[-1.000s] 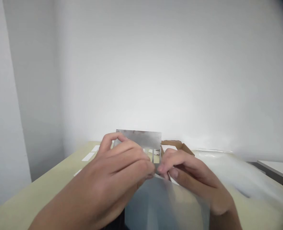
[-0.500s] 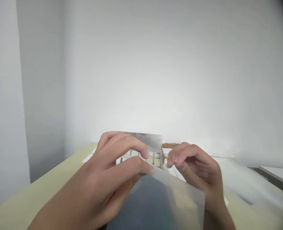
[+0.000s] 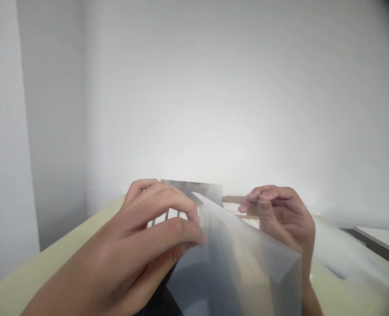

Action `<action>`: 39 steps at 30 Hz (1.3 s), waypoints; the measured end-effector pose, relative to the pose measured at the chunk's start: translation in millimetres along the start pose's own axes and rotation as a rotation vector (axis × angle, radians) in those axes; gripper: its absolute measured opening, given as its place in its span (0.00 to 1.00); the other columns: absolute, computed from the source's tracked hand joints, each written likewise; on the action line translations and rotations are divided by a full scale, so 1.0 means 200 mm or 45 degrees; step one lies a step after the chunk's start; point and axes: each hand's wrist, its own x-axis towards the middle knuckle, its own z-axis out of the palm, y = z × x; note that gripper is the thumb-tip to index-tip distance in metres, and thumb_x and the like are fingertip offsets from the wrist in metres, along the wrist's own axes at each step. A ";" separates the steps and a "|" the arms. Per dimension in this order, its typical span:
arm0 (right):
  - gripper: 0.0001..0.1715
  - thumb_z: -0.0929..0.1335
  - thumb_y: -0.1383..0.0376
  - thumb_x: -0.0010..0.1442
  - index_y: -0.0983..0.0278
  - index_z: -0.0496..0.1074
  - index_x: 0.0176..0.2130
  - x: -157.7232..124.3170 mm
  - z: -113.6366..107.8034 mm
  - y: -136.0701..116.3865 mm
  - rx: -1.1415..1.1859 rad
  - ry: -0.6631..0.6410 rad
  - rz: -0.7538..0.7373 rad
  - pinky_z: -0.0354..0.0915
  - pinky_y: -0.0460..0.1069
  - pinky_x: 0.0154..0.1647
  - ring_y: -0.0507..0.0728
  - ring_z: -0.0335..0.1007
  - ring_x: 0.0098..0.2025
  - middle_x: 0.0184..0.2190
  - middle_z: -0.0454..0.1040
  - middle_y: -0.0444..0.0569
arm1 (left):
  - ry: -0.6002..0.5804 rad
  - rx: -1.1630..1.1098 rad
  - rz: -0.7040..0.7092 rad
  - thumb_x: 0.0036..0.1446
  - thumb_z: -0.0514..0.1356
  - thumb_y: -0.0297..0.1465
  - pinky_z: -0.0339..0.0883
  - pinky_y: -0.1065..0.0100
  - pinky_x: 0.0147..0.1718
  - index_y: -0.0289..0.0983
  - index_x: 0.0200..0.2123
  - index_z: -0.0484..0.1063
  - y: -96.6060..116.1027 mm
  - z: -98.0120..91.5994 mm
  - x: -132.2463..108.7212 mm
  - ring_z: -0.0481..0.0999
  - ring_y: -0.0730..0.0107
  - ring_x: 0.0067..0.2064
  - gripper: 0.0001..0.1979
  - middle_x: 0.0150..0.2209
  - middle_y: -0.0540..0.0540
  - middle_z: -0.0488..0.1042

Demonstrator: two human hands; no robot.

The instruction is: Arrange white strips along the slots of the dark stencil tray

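A translucent frosted plastic bag (image 3: 227, 263) stands upright in front of me, its upper edge sloping down to the right and a pointed corner rising at its top. My left hand (image 3: 151, 237) is closed on the bag's left upper part, thumb and index finger pinching near its edge. Behind the bag, to the right, is my right hand (image 3: 283, 215), with thumb and fingers pressed together. Whatever those fingers hold, if anything, cannot be made out. The bag hides part of the right wrist.
Beyond the hands a grey printed panel (image 3: 194, 188) stands upright, with white slatted pieces below it. A brown strip (image 3: 232, 199) lies beside it. Clear plastic sheeting (image 3: 349, 250) covers the right of the yellow table (image 3: 63, 245). A white-topped box (image 3: 382, 239) stands far right.
The bag's upper edge has lifted and spread, and its corner now points up. My right hand has moved right and slightly up. My left hand has shifted a little left, still pinching the bag.
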 end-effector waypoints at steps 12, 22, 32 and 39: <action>0.11 0.66 0.71 0.70 0.55 0.74 0.45 -0.04 0.01 0.02 -0.340 -0.297 -0.233 0.70 0.53 0.44 0.59 0.76 0.43 0.43 0.78 0.47 | 0.002 -0.235 -0.018 0.72 0.63 0.29 0.62 0.56 0.69 0.46 0.77 0.47 0.12 0.22 0.09 0.62 0.58 0.71 0.39 0.71 0.44 0.63; 0.07 0.65 0.69 0.74 0.56 0.70 0.47 -0.02 0.02 -0.01 -0.361 -0.574 -0.055 0.67 0.52 0.46 0.58 0.73 0.46 0.44 0.75 0.47 | -0.027 -0.338 -0.173 0.72 0.64 0.30 0.71 0.66 0.54 0.47 0.70 0.63 0.08 0.20 0.06 0.72 0.64 0.57 0.27 0.58 0.45 0.72; 0.06 0.64 0.66 0.76 0.58 0.71 0.46 -0.03 0.02 0.05 -0.398 -0.402 -0.162 0.69 0.54 0.51 0.59 0.69 0.57 0.51 0.71 0.50 | -0.034 -0.358 -0.093 0.69 0.60 0.17 0.58 0.62 0.51 0.43 0.45 0.76 0.08 0.19 0.10 0.73 0.69 0.46 0.14 0.44 0.52 0.75; 0.07 0.64 0.69 0.75 0.59 0.71 0.48 -0.02 0.01 0.06 -0.389 -0.395 -0.167 0.69 0.52 0.52 0.57 0.72 0.55 0.52 0.72 0.50 | -0.026 -0.372 -0.094 0.69 0.60 0.18 0.58 0.60 0.52 0.43 0.50 0.73 0.07 0.20 0.09 0.74 0.69 0.43 0.14 0.42 0.53 0.77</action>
